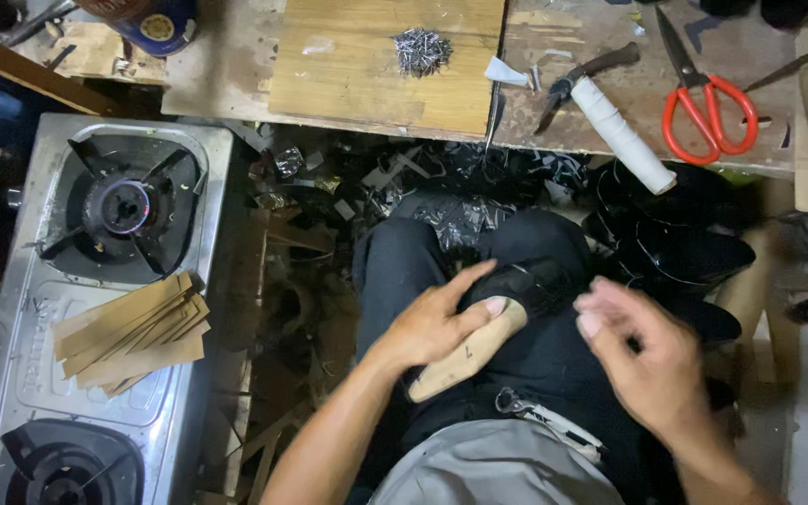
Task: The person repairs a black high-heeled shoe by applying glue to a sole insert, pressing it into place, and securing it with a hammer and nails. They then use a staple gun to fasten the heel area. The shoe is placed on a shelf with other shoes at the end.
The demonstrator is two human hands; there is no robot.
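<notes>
Both hands were at the lap mid-lasting, judging by it: left hand point(432, 327) gripped the wooden shoe last point(465, 357) with black upper point(530, 281) on its toe; right hand point(642, 360) hovered loosely curled, empty; next move likely needed nails point(421, 49) from the bench.

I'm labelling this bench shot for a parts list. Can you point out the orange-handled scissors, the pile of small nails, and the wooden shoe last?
orange-handled scissors point(709, 114), head view, on the orange handle loops.
pile of small nails point(421, 50), head view, on the heap's middle.
wooden shoe last point(465, 358), head view, on its bare wooden underside.
</notes>
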